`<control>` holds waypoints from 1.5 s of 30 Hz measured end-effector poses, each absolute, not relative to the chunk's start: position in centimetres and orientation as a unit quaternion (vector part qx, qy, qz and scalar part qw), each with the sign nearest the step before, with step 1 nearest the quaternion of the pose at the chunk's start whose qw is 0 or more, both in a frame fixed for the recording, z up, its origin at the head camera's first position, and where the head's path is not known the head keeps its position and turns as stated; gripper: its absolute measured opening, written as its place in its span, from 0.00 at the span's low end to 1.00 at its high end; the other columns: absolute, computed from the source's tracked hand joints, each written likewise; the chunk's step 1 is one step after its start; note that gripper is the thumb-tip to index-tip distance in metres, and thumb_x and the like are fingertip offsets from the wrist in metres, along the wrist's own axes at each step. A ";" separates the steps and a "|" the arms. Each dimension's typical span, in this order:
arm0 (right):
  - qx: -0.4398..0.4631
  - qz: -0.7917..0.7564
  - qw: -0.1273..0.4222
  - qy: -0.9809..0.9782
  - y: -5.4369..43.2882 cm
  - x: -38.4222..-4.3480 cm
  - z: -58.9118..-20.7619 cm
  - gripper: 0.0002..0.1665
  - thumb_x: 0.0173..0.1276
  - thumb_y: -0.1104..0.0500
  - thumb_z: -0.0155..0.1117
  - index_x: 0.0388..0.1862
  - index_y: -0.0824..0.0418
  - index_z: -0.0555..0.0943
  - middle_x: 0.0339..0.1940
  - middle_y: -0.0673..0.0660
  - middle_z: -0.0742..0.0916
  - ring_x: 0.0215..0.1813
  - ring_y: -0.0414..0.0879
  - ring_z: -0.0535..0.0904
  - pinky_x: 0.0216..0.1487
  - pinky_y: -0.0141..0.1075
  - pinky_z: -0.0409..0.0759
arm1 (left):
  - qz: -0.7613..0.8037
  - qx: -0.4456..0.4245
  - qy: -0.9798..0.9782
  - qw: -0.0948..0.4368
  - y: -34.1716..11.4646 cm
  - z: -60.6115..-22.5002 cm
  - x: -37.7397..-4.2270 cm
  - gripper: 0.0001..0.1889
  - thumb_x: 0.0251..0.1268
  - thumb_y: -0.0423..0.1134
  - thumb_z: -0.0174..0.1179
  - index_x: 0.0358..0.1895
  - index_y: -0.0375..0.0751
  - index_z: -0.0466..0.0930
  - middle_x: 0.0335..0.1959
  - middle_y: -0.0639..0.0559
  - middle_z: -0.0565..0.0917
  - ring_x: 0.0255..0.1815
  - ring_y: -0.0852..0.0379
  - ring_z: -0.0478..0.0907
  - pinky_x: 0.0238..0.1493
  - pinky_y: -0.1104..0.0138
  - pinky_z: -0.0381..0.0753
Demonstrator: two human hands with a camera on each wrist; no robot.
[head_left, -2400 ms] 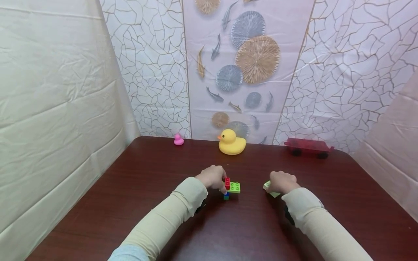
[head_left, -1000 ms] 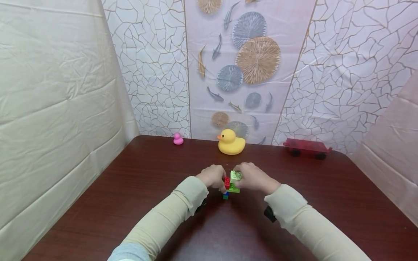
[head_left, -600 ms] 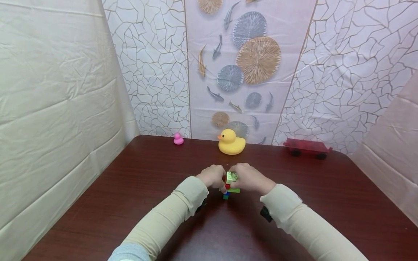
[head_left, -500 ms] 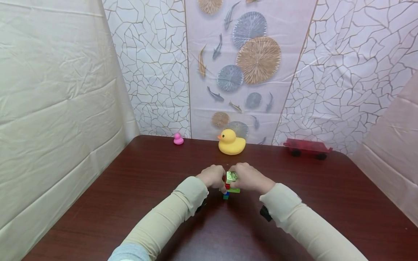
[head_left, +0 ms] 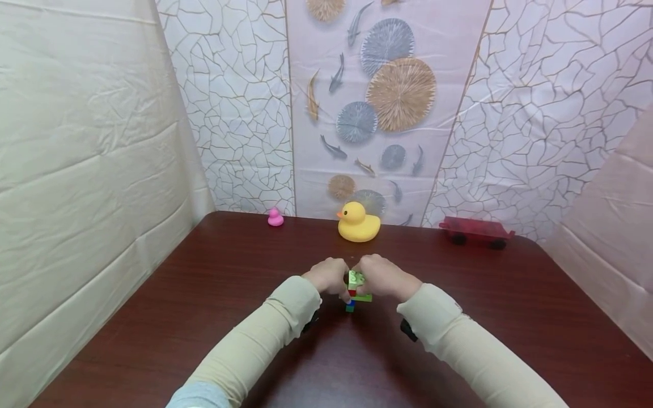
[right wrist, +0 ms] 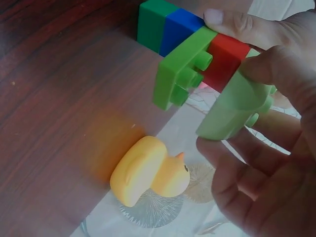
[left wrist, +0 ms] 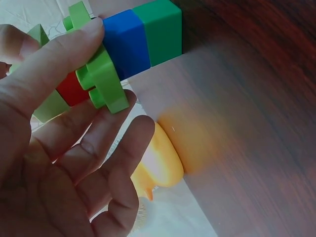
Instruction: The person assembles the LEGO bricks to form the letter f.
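In the head view, my left hand [head_left: 328,276] steadies an upright stack of toy building blocks at mid-table. From the bottom up, a green block [left wrist: 165,32], a blue block [left wrist: 127,44], a lime-green studded plate [right wrist: 180,69] and a red block [right wrist: 227,61] are joined. The left thumb lies against the plate and blue block, with fingers on the far side. My right hand [head_left: 384,277] pinches a pale green curved block [right wrist: 234,106] on top of the red one, against it. Fingers partly hide that join.
A yellow rubber duck [head_left: 359,224] stands behind the hands, near the back edge of the dark wooden table [head_left: 245,249]. A small pink duck [head_left: 275,217] is at the back left. The red toy wagon [head_left: 476,228] stands at the back right.
My right hand has carried the pale green block leftward from the table's right side onto the top of the stack, and lowered it slightly. The left hand has stayed on the stack.
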State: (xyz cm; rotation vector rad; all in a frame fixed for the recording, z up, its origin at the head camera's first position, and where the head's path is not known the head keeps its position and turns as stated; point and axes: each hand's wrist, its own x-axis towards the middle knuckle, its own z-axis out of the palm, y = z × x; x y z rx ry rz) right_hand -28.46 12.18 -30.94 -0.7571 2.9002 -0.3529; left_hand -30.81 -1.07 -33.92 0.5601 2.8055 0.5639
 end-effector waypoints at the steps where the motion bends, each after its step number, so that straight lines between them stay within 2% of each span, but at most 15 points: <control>1: -0.252 -0.110 0.056 0.960 12.0 -28.5 -30.9 0.11 0.45 0.61 0.71 0.30 0.61 0.81 0.21 0.48 0.78 0.25 0.42 0.72 0.28 0.33 0.73 | 0.192 0.190 0.956 0.112 -1.2 -33.9 -30.8 0.13 0.33 0.43 0.73 0.23 0.45 0.78 0.19 0.57 0.76 0.22 0.58 0.71 0.24 0.65 0.70; 7: -0.246 -0.063 0.021 0.967 11.6 -28.2 -31.2 0.13 0.43 0.60 0.73 0.28 0.62 0.80 0.22 0.51 0.75 0.26 0.44 0.70 0.27 0.34 0.72 | 0.195 0.196 0.955 0.107 -1.3 -33.9 -30.8 0.14 0.32 0.42 0.73 0.24 0.46 0.78 0.19 0.57 0.76 0.22 0.58 0.71 0.24 0.65 0.70; 22: -0.243 -0.060 -0.001 0.968 12.2 -27.8 -31.6 0.12 0.44 0.61 0.72 0.29 0.59 0.81 0.23 0.51 0.74 0.26 0.43 0.69 0.25 0.34 0.70 | 0.176 0.201 0.957 0.112 -0.8 -34.6 -30.8 0.15 0.32 0.43 0.73 0.25 0.45 0.77 0.20 0.57 0.76 0.23 0.58 0.71 0.25 0.64 0.70; 30: -0.247 -0.076 0.015 0.966 12.4 -28.2 -31.6 0.17 0.44 0.58 0.72 0.35 0.60 0.81 0.25 0.50 0.77 0.29 0.42 0.70 0.27 0.32 0.72 | 0.142 0.202 0.963 0.104 -0.8 -36.5 -30.9 0.14 0.36 0.38 0.71 0.27 0.45 0.76 0.20 0.56 0.74 0.22 0.59 0.70 0.23 0.65 0.70; 34: -0.242 -0.098 0.043 0.964 12.5 -28.5 -31.5 0.17 0.46 0.59 0.71 0.38 0.60 0.80 0.26 0.49 0.78 0.30 0.42 0.71 0.29 0.33 0.72 | 0.185 0.216 0.952 0.109 -1.3 -36.0 -30.9 0.18 0.33 0.40 0.73 0.33 0.44 0.78 0.22 0.58 0.75 0.25 0.60 0.71 0.27 0.66 0.70; 37: -0.251 -0.110 0.058 0.960 12.8 -28.6 -31.6 0.21 0.48 0.59 0.70 0.43 0.60 0.79 0.28 0.49 0.78 0.31 0.42 0.71 0.30 0.32 0.72 | 0.211 0.225 0.944 0.113 -1.7 -35.4 -30.8 0.21 0.34 0.41 0.73 0.37 0.42 0.79 0.24 0.58 0.76 0.26 0.61 0.72 0.29 0.68 0.71; 41: -0.255 -0.133 0.052 0.956 13.7 -28.6 -31.5 0.33 0.46 0.54 0.71 0.52 0.64 0.74 0.35 0.53 0.78 0.35 0.44 0.71 0.35 0.35 0.71 | 0.219 0.229 0.942 0.110 -2.1 -34.9 -30.7 0.21 0.36 0.41 0.71 0.40 0.40 0.79 0.27 0.57 0.78 0.29 0.60 0.72 0.31 0.69 0.71; 43: -0.246 -0.152 0.051 0.956 14.3 -28.7 -31.7 0.38 0.44 0.53 0.72 0.54 0.67 0.71 0.37 0.54 0.79 0.37 0.45 0.72 0.37 0.37 0.71 | 0.225 0.223 0.942 0.111 -2.2 -34.8 -30.6 0.22 0.37 0.41 0.71 0.41 0.40 0.80 0.29 0.57 0.78 0.30 0.60 0.72 0.32 0.68 0.71; 45: -0.232 -0.166 0.060 0.957 15.0 -28.7 -32.0 0.37 0.43 0.53 0.73 0.51 0.68 0.72 0.35 0.54 0.80 0.36 0.45 0.73 0.37 0.37 0.72 | 0.231 0.216 0.942 0.113 -2.1 -34.9 -30.5 0.23 0.38 0.42 0.71 0.42 0.41 0.79 0.31 0.57 0.79 0.31 0.60 0.71 0.34 0.68 0.71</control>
